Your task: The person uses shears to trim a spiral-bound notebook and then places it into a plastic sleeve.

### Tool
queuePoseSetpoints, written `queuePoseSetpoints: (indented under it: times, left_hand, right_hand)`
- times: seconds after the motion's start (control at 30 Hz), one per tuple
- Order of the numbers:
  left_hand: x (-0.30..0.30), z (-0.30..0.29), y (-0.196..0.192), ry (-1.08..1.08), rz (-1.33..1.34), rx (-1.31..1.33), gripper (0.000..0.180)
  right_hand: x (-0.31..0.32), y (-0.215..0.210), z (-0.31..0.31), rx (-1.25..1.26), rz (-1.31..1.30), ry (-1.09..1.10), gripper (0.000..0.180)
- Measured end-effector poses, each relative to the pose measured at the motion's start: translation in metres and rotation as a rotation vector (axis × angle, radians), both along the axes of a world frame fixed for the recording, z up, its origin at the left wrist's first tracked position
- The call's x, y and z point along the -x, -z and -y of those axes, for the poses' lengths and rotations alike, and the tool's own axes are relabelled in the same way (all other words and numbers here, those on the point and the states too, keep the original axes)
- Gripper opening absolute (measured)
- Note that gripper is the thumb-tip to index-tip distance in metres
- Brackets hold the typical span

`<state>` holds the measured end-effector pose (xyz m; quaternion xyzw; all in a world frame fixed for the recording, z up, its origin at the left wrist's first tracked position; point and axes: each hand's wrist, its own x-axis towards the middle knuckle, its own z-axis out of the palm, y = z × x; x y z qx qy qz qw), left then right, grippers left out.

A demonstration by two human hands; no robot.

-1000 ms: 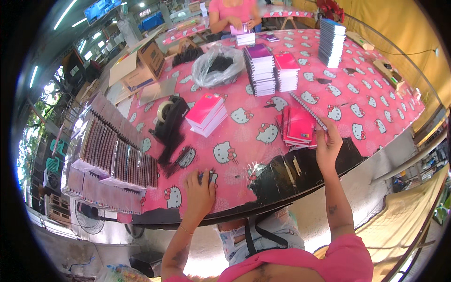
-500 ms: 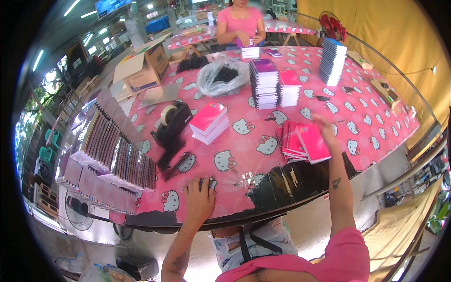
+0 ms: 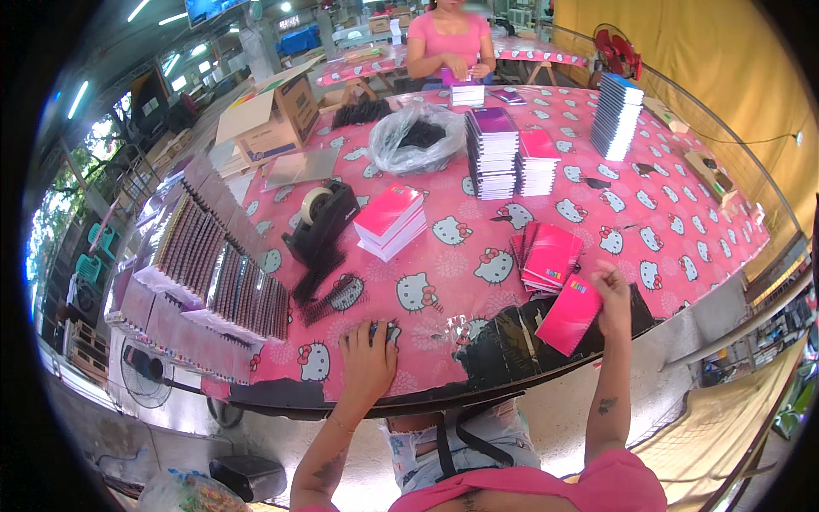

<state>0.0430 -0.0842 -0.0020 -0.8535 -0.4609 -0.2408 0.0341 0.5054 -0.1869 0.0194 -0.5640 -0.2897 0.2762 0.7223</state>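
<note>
My right hand [image 3: 612, 294] pinches the upper edge of a pink notebook [image 3: 566, 314], which is tilted over the black bare patch near the table's front edge. Just behind it lies a loose pile of pink notebooks [image 3: 550, 254], some with dark spiral binding at the left side. My left hand [image 3: 369, 363] rests at the table's front edge with its fingers curled over a small dark thing that I cannot make out. Beyond that hand are dark binding coils [image 3: 328, 294]. A stack of pink-covered pads [image 3: 390, 220] stands beside a black tape dispenser [image 3: 322, 222].
Rows of spiral-bound books [image 3: 200, 264] fill the table's left side. Farther back are a plastic bag of black coils [image 3: 418, 141], a cardboard box [image 3: 269, 119], purple notebooks [image 3: 492, 154] and a blue-topped stack [image 3: 617, 118]. A person [image 3: 450, 47] handles notebooks across the table.
My right hand has drawn one pink notebook off the pile, toward me. My left hand stays in place. The whole view has shifted slightly.
</note>
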Motion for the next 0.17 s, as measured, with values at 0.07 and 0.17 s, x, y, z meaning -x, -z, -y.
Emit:
queuePoseSetpoints:
  times: [0.07, 0.17]
  left_hand:
    - [0.002, 0.0, -0.001, -0.011, 0.002, 0.001, 0.046]
    - [0.0, -0.002, -0.003, -0.012, -0.022, 0.082, 0.049]
  right_hand:
    - [-0.002, -0.024, -0.002, -0.188, -0.162, -0.192, 0.026]
    - [0.002, -0.045, -0.032, -0.087, 0.062, -0.105, 0.028]
